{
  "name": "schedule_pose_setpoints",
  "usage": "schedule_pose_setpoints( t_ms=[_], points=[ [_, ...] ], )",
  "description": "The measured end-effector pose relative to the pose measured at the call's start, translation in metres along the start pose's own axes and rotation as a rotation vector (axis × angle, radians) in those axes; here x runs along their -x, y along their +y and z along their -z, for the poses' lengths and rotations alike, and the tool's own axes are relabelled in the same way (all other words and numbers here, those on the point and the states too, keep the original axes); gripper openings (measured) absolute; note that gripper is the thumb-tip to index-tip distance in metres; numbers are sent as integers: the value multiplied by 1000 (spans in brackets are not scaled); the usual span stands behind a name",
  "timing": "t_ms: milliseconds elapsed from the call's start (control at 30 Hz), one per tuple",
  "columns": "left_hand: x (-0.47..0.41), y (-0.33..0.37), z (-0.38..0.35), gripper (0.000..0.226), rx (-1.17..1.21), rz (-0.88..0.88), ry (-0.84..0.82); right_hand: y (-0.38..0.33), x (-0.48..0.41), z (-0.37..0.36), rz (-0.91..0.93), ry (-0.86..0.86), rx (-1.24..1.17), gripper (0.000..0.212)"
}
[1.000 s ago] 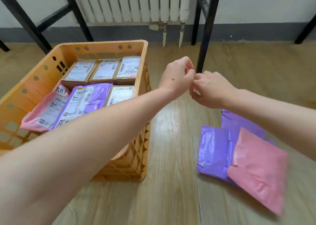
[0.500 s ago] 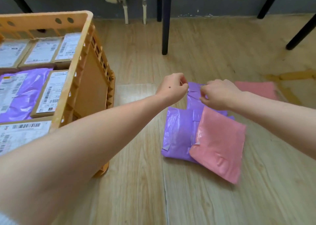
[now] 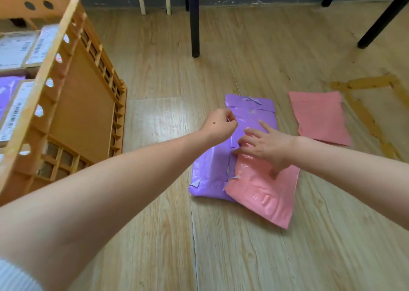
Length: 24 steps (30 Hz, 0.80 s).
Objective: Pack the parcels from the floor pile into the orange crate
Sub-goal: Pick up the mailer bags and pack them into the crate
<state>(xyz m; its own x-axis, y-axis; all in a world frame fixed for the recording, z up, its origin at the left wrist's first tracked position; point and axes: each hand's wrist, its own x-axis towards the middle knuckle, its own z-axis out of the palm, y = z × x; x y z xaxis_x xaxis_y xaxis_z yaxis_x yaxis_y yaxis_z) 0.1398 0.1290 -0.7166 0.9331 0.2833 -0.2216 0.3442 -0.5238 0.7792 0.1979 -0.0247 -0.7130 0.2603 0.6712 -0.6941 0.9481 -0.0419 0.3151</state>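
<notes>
On the wood floor lies a small pile of parcels: a near purple mailer (image 3: 210, 175), a far purple mailer (image 3: 254, 111) behind it, and a pink mailer (image 3: 263, 193) overlapping them. A second pink mailer (image 3: 321, 115) lies apart to the right. My right hand (image 3: 267, 145) is spread with straight fingers over the pile, fingertips at the seam between pink and purple. My left hand (image 3: 218, 125) hovers beside it with fingers curled and holds nothing I can see. The orange crate (image 3: 64, 73) stands at left, with labelled boxes and a purple parcel inside.
Black furniture legs (image 3: 194, 18) stand on the floor behind the pile, another (image 3: 385, 14) at the far right. Brown tape marks (image 3: 365, 84) outline a patch of floor to the right. White pipes (image 3: 141, 0) run down by the wall.
The view has swung right and down from the crate to the floor pile. My hands parted and dropped; the right hand opened out over the parcels, while the left stayed curled.
</notes>
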Motion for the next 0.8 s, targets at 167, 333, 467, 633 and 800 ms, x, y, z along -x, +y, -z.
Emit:
schedule_pose_setpoints(
  t_ms=[167, 333, 467, 633, 800],
  points=[
    [-3, -8, 11, 14, 61, 69, 67, 2, 0, 1, 7, 118, 44, 99],
    [1, -11, 24, 13, 81, 105, 70, 4, 7, 16, -14, 53, -38, 63],
    [5, -6, 32, 17, 110, 113, 68, 3, 15, 36, -32, 38, -116, 45],
    [14, 7, 43, 13, 111, 91, 24, 6, 25, 65, -42, 151, -148, 31],
    [33, 15, 62, 10, 41, 86, -79, 12, 39, 102, -97, 253, -149, 30]
  ],
)
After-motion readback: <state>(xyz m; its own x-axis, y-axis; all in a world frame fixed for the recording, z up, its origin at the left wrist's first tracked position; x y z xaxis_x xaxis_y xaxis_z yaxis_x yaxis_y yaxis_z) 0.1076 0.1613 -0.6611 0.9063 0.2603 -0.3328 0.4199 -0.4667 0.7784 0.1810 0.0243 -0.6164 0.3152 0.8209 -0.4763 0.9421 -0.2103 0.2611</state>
